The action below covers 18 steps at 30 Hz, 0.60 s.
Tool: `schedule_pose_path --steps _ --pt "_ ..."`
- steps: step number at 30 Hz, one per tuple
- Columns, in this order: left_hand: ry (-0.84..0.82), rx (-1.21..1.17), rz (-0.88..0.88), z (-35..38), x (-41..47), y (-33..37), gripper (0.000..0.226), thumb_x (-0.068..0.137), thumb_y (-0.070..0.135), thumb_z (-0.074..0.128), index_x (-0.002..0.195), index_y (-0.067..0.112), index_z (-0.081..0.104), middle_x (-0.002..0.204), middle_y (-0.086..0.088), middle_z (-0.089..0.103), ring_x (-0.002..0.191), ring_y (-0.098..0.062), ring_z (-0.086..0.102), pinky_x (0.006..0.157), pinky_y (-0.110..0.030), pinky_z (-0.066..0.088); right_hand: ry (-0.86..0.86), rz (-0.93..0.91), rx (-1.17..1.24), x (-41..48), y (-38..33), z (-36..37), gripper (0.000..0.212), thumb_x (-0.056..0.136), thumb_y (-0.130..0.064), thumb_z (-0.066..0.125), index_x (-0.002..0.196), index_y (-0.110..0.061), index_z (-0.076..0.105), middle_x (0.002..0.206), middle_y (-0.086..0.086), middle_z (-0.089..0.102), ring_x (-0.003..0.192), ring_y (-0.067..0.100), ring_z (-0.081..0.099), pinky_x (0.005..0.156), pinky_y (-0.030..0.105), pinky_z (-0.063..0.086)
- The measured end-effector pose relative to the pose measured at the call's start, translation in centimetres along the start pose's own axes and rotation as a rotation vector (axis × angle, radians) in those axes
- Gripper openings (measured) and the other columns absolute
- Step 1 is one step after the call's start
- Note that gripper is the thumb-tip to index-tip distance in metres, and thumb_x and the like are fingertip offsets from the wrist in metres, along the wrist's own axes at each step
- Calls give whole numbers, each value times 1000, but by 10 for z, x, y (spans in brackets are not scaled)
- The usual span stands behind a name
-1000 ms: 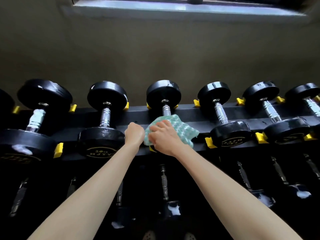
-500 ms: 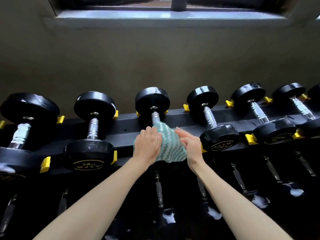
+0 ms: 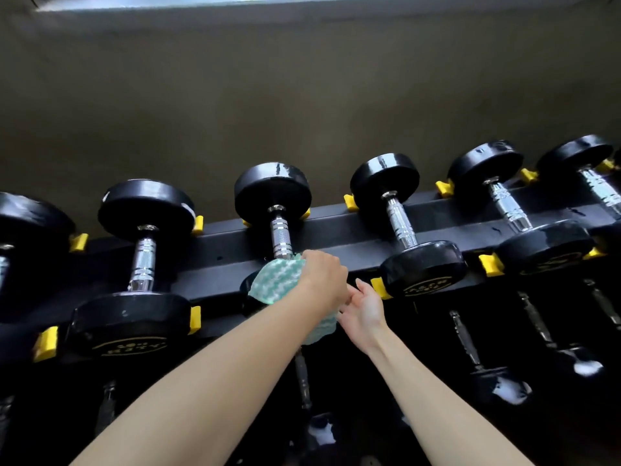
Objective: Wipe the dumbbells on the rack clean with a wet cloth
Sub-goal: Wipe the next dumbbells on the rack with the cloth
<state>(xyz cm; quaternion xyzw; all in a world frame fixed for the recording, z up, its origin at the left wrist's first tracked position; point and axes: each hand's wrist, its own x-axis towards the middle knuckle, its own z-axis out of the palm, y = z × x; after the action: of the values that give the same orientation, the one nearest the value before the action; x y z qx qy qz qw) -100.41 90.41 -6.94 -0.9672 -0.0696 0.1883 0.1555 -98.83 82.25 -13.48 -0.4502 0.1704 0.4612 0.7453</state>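
Dumbbell (image 3: 281, 234) rests on the rack (image 3: 336, 237), its near head under the left hand's (image 3: 322, 280) curled fingers, which press the cloth (image 3: 275, 280) on it to wipe; the right hand (image 3: 364, 307) hovers just beside, fingers open, empty.

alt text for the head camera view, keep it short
A left hand grips a green-and-white patterned cloth against the near end of a black chrome-handled dumbbell on a black rack with yellow stops. The open right hand hovers beside it.
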Motion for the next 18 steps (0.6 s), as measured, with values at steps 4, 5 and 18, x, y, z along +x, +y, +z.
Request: schedule_pose_path --steps 4,5,18 --pt "140 -183 -16 2 -11 -13 27 90 10 36 102 7 60 106 -11 56 98 -28 54 66 -32 28 1 -31 59 -7 -1 6 46 101 -23 23 92 1 62 68 8 72 69 21 66 65 30 45" --pt "241 -222 -27 4 -16 -17 27 88 8 35 95 6 61 98 -11 56 91 -28 56 66 -32 30 -12 -48 68 -11 -2 9 47 101 -23 23 93 2 62 72 10 73 66 20 69 65 30 48" --pt "726 -1042 -520 73 -62 -37 45 82 39 15 73 8 46 73 -5 47 69 -22 41 68 -34 35 15 -890 -1354 -11 15 64 45 85 -43 19 72 -18 54 77 -4 53 78 17 44 74 28 31"
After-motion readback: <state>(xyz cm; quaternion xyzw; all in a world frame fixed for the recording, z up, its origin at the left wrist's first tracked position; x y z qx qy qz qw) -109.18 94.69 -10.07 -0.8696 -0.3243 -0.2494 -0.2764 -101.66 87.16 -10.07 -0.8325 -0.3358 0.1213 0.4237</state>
